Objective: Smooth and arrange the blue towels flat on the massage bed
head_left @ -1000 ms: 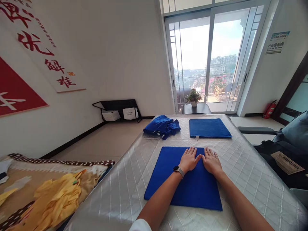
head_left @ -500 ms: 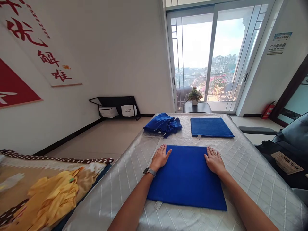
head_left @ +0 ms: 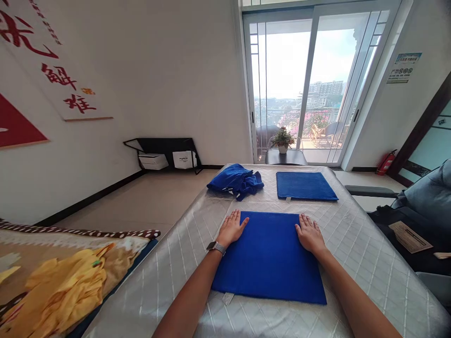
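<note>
A flat blue cloth point(head_left: 269, 258) lies spread on the silver quilted table cover point(head_left: 169, 281), a small white tag point(head_left: 228, 298) sticking out at its near edge. My left hand point(head_left: 230, 229), with a watch point(head_left: 216, 246) on the wrist, rests open on the cloth's far left corner. On the far right corner lies my right hand point(head_left: 310, 233), palm down and fingers stretched. Beyond them are a crumpled heap of blue cloths point(head_left: 235, 180) at the left and a flat, neat blue cloth point(head_left: 306, 186) at the right.
To the left, a yellow garment point(head_left: 70, 286) lies on a patterned brown blanket point(head_left: 130, 244). A dark bag point(head_left: 391, 230) and a cushion point(head_left: 430, 192) are at the right. Past the table's far end stands a chair point(head_left: 286, 158) with a potted plant point(head_left: 283, 139), before glass doors.
The whole view has shifted slightly, so things appear a little further left. Both hands stay on the far corners of the cloth.
</note>
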The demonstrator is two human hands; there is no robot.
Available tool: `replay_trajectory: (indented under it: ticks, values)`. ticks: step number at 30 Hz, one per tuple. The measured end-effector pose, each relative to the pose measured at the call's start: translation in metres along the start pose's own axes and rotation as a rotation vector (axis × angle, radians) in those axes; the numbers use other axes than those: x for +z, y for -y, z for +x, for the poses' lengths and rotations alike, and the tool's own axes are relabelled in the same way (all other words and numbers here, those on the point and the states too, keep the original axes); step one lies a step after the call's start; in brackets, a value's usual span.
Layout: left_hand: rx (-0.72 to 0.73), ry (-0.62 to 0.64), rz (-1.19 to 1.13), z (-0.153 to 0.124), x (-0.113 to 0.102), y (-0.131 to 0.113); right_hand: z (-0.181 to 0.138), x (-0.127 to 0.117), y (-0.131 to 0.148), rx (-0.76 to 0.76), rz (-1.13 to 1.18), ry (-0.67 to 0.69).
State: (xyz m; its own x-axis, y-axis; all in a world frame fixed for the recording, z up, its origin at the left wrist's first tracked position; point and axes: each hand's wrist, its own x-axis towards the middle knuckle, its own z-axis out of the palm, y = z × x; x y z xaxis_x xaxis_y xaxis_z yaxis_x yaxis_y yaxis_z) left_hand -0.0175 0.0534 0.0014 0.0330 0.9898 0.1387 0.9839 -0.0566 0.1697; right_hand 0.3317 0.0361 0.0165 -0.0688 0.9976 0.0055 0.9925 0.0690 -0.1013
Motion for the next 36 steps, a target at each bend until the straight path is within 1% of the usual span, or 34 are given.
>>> replay_trajectory:
  ticks: [1,3,4,5,6,7,9,10,11,12,13,15,17,18,20,22,28,32,34,36]
  values:
    - [-0.029,0.006,0.01,-0.001,-0.004,-0.003,0.0,0.0,0.0,0.001,0.002,-0.003]
    - [-0.074,-0.027,0.02,-0.005,-0.016,-0.016,0.0,0.0,0.0,0.001,0.005,-0.005]
    - [-0.06,-0.056,0.008,-0.009,-0.023,-0.026,0.0,0.001,0.0,-0.003,0.008,-0.004]
    - [-0.007,-0.078,-0.026,-0.014,-0.031,-0.038,0.0,0.001,0.0,-0.007,0.011,-0.002]
    - [0.074,-0.09,-0.08,-0.019,-0.038,-0.053,0.0,0.001,0.0,-0.01,0.014,-0.001]
    - [0.189,-0.081,-0.164,-0.025,-0.044,-0.071,0.0,0.001,0.0,-0.012,0.019,0.0]
    - [0.433,-0.001,-0.393,-0.032,-0.05,-0.111,0.0,0.001,-0.001,-0.014,0.025,-0.001]
    - [0.523,0.049,-0.524,-0.033,-0.048,-0.132,0.0,0.001,-0.001,-0.016,0.025,-0.002]
    - [0.554,0.087,-0.655,-0.032,-0.044,-0.152,0.0,0.001,-0.001,-0.018,0.022,-0.004]
    - [0.524,0.112,-0.786,-0.028,-0.038,-0.172,-0.001,0.001,-0.002,-0.023,0.018,-0.005]
    - [0.461,0.124,-0.907,-0.024,-0.029,-0.19,-0.001,0.001,-0.002,-0.029,0.012,-0.007]
    - [0.291,0.106,-1.107,-0.011,-0.011,-0.22,-0.002,0.001,-0.002,-0.039,0.002,-0.01]
    - [0.143,0.052,-1.206,0.002,0.004,-0.24,-0.003,0.001,-0.002,-0.046,-0.002,-0.014]
    - [0.101,0.028,-1.223,0.008,0.01,-0.246,-0.003,0.001,-0.002,-0.047,-0.002,-0.017]
    - [0.078,0.006,-1.221,0.015,0.017,-0.252,-0.003,0.0,-0.002,-0.046,-0.001,-0.018]
    - [0.084,0.002,-1.202,0.019,0.02,-0.253,-0.003,-0.001,-0.002,-0.041,-0.001,-0.014]
    - [0.102,0.006,-1.103,0.021,0.021,-0.239,-0.002,0.0,-0.001,-0.031,0.009,-0.011]
    - [0.178,0.002,-0.888,0.021,0.021,-0.218,-0.001,0.002,-0.001,-0.026,0.019,-0.022]
    - [0.19,0.012,-0.794,0.021,0.019,-0.202,-0.001,0.003,-0.001,-0.024,0.024,-0.023]
    - [0.193,0.029,-0.751,0.021,0.016,-0.184,0.0,0.003,-0.002,-0.022,0.024,-0.021]
